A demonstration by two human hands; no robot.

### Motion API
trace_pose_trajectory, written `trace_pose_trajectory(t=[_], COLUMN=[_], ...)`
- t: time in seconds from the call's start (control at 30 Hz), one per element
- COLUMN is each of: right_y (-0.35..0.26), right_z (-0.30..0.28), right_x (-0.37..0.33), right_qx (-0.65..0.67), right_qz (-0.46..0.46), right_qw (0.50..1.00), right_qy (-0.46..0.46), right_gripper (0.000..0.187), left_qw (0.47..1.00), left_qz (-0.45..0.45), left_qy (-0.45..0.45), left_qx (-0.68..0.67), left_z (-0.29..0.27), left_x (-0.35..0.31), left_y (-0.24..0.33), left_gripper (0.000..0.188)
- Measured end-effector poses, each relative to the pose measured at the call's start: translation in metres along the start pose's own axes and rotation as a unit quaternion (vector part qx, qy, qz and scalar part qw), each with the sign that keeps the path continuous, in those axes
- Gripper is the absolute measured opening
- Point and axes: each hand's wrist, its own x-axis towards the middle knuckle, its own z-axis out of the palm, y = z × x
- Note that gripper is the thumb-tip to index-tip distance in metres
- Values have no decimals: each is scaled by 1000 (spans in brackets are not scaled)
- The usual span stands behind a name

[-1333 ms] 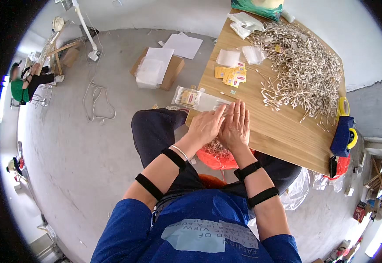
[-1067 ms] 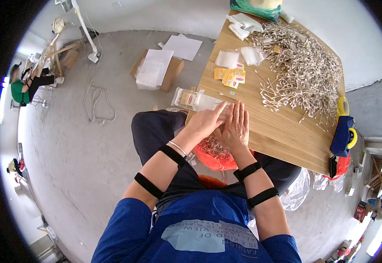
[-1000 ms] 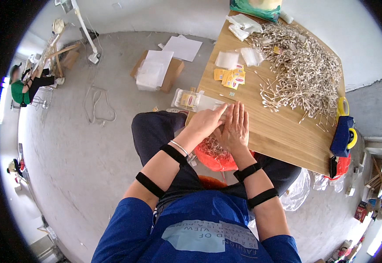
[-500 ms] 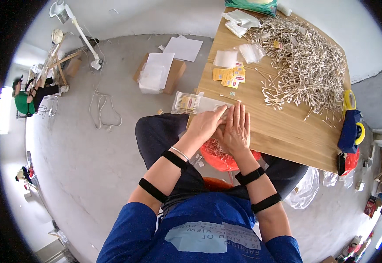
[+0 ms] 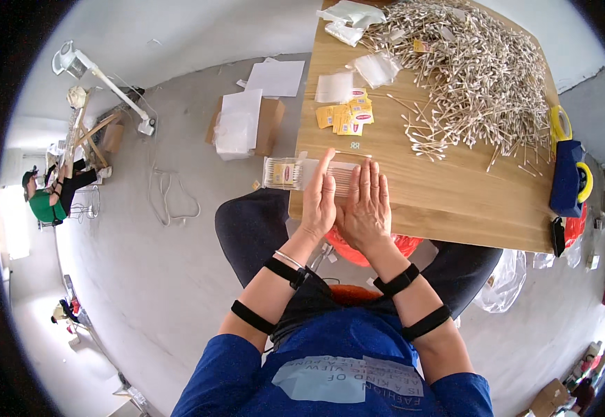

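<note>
Head view: by the table's (image 5: 455, 201) near left corner, the left hand (image 5: 318, 203) has swung aside, baring the swab row (image 5: 343, 182) between it and the right hand (image 5: 365, 212). Both hands' fingers are straight, seemingly bracketing the row, clasping nothing.

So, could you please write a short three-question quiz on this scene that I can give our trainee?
1. What lies between the left hand and the right hand?
2. True or false: the yellow cards lie to the left of the large swab pile.
3. Which colour is the body of the holder at the right end of the table? A) white B) blue C) green

Key:
1. A row of cotton swabs.
2. True.
3. B.
</note>
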Motion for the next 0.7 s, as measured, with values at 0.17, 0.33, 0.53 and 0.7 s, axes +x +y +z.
trace_pose_trajectory(t=[0.17, 0.33, 0.53, 0.7], right_y=[-4, -6, -8, -10], right_z=[0, 0, 2, 9], right_x=[0, 1, 4, 9], right_qx=[27, 44, 43, 44], right_qz=[11, 14, 23, 33], right_qw=[1000, 999, 999, 998], right_qy=[3, 0, 10, 38], right_gripper=[78, 77, 75, 74], left_qw=[995, 991, 984, 980], left_qz=[-27, -18, -63, -58], left_qy=[-5, 30, -3, 14], left_qx=[-94, -131, -167, -190], left_z=[-3, -1, -2, -1], left_x=[1, 0, 4, 5], left_y=[-11, -10, -5, -9], left_gripper=[54, 54, 63, 61])
